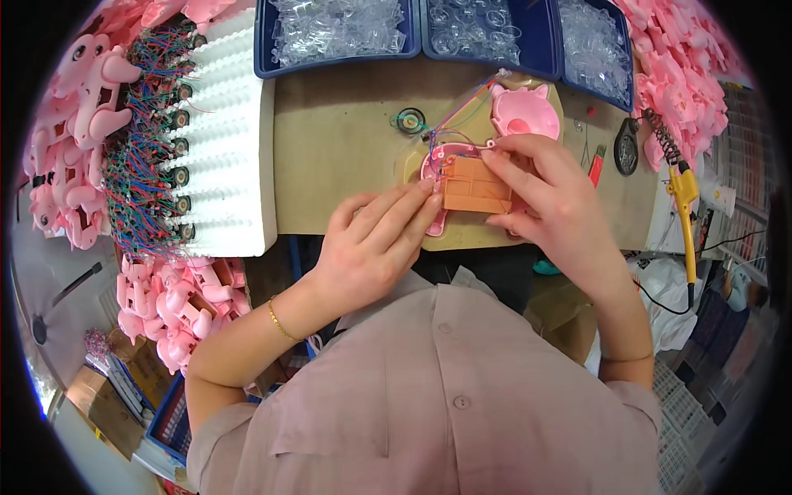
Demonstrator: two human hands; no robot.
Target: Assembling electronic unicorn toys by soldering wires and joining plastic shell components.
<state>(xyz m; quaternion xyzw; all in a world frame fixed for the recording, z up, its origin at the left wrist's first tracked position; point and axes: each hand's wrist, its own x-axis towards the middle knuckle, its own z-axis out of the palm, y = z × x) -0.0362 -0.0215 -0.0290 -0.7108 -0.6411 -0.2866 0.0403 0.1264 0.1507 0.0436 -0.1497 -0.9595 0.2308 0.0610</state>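
On the bench in front of me lies an open pink toy shell (437, 224), with an orange plastic box (477, 186), apparently a battery case, sitting over it. My left hand (375, 239) presses its fingertips together at the left side of the shell, beside the box. My right hand (557, 198) grips the box's right side, fingers at its upper corner and thumb at the lower one. Thin coloured wires (450, 132) rise from the shell and run to a small round speaker (408, 121). Just beyond is a pink animal-head shell (526, 111).
Blue bins (338, 58) of clear plastic parts line the far edge. A white foam tray (235, 148) holds wired speakers at left. Pink shells (177, 301) are piled on both sides. At right are a red-handled tool (596, 165), a black oval part (627, 148) and a yellow soldering iron (685, 198).
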